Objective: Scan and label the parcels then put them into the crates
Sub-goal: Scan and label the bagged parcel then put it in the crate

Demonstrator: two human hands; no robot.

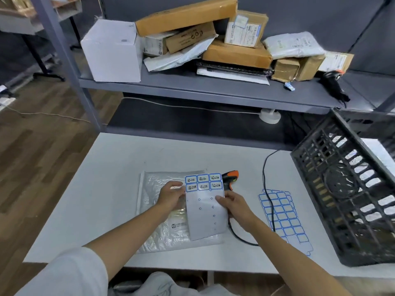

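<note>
While both hands hold it, label sheet [204, 201] shows illegible blue-bordered print.

Bare white table [102, 189] lies open to the left and beyond the bubble mailer [154, 210], while on the right the scanner [229, 179], its black cable [266, 189], a blank label sheet [286, 221] and the black crate [350, 189] crowd the way.
</note>
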